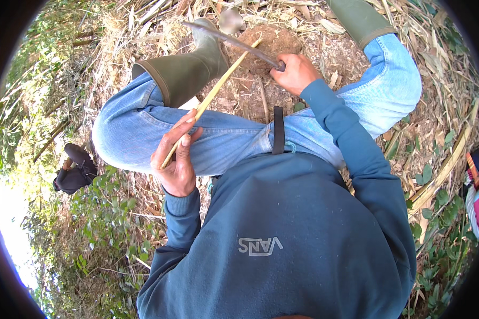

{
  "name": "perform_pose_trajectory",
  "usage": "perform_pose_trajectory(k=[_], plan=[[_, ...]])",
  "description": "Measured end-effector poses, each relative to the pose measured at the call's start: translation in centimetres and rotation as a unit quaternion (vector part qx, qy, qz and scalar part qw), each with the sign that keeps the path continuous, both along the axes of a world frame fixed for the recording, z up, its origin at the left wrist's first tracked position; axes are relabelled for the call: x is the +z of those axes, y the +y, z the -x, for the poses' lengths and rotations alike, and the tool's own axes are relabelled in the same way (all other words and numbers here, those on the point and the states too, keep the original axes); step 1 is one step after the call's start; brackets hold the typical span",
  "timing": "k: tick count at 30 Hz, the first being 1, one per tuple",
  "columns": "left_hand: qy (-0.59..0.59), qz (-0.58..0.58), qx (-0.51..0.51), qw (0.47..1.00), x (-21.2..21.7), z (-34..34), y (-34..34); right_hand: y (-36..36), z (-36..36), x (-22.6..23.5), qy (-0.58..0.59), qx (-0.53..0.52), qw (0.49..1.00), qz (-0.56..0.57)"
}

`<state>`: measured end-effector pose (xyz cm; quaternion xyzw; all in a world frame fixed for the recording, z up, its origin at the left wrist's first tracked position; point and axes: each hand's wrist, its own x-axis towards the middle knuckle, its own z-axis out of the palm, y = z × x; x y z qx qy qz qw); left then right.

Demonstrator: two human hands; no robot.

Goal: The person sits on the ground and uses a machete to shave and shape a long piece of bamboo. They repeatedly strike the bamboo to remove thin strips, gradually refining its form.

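My left hand is closed around the lower part of a pale yellow-green strip, which looks like split bamboo. The strip slants up and to the right across my bent leg, its far tip narrow. In my closed right hand is the handle end of a long, dark knife. Its blade reaches up and to the left, seen nearly edge-on, and crosses the strip near the strip's far end. I cannot tell whether the two touch.
Rubber boots and jeans frame a brown earthy mound beyond my hands. Dry leaves cover the ground. A thin stick lies between my legs. At the left is a person in dark clothing; a bamboo pole lies right.
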<state>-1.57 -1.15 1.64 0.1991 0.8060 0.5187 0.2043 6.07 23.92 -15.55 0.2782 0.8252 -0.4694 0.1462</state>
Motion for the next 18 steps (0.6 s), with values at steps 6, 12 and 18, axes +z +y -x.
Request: perform_pose_trajectory(k=[6,12,18], plan=[[0.001,0.004,-0.006,1.000,0.2,0.0,0.1,1.2,0.4,-2.7,-0.044,-0.045,0.998,0.004],[-0.005,0.003,0.007,1.000,0.1,-0.2,0.1,0.5,0.1,-2.5,-0.024,-0.040,0.999,-0.006],[0.008,-0.005,0.043,0.999,-0.4,-0.6,0.2,0.6,0.5,0.1,-0.046,-0.017,0.998,0.046]])
